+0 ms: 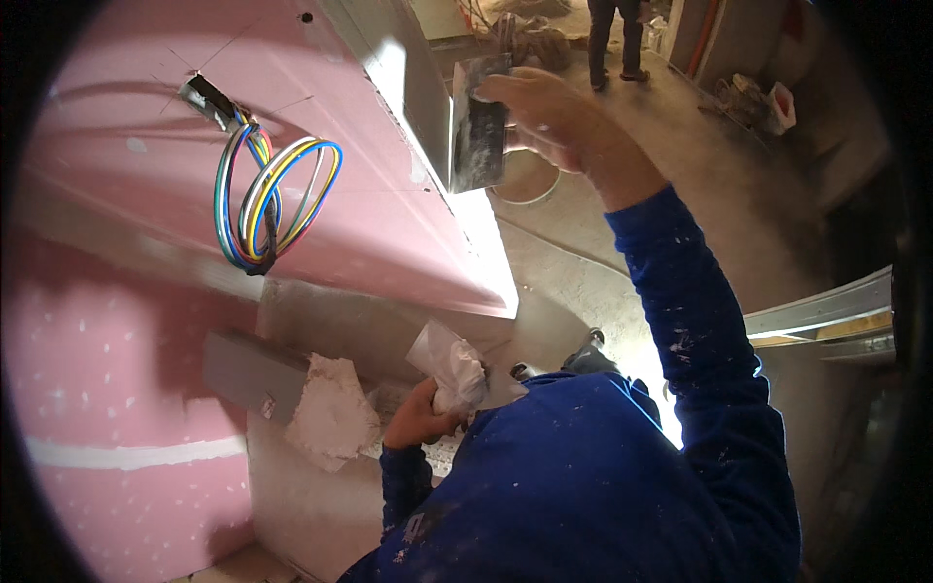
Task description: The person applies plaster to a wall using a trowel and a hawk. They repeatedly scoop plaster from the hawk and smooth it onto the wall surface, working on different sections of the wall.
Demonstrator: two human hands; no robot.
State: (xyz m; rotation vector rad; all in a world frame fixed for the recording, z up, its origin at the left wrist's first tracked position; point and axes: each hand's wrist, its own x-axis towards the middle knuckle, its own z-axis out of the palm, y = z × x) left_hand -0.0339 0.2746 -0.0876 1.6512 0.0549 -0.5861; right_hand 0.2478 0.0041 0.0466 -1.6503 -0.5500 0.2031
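Raised at the end of the pink drywall panel, my right hand is closed around a wide flat drywall knife. White smears mark its dark blade, which stands upright along the panel's lit outer edge; whether it touches cannot be told. Low and close to my body, my left hand grips a small flat tool loaded with white compound. The tool's handle is hidden in my fingers. Both sleeves are blue and spotted with white.
Looped coloured wires hang from a cutout in the pink panel. Beside my left hand are a grey board and a ragged whitish piece. A round bucket stands below my right hand. Another person's legs show far back.
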